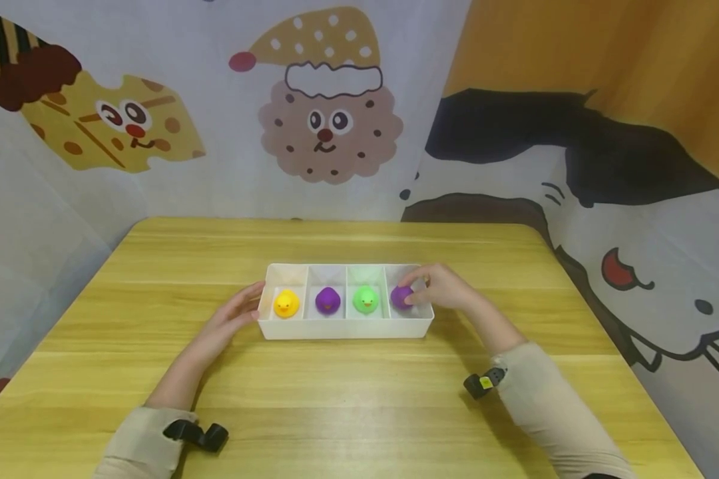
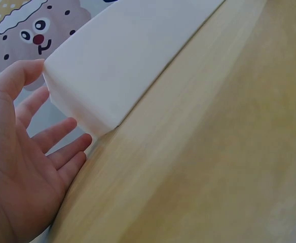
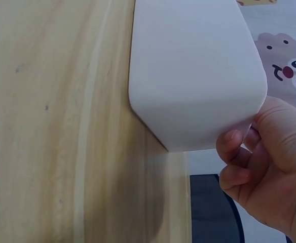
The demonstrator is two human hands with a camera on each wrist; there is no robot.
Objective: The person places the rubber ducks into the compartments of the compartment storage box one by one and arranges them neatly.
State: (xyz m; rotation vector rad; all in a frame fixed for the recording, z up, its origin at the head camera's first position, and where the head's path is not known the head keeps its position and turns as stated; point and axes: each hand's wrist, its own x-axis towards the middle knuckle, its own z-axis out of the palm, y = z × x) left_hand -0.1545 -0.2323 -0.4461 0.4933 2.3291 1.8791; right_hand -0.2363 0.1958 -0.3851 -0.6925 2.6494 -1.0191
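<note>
A white divided box (image 1: pixel 344 329) holds a row of small rubber ducks in the head view: a yellow duck (image 1: pixel 286 304), a purple duck (image 1: pixel 327 301), a green duck (image 1: pixel 366 299) and a second purple duck (image 1: pixel 399 297) in the rightmost compartment. My right hand (image 1: pixel 437 286) reaches over the right end and pinches that last duck between thumb and fingers. In the right wrist view the box wall hides those fingertips, while other fingers curl outside the end wall. My left hand (image 2: pixel 26 157) touches the box's left end, its fingers spread and relaxed.
The box stands on a wooden table (image 1: pixel 335 406) whose far edge meets a curtain (image 1: pixel 216 193) printed with cartoon figures. Black wrist cameras are strapped on the left sleeve (image 1: pixel 144 436) and the right sleeve (image 1: pixel 551 392).
</note>
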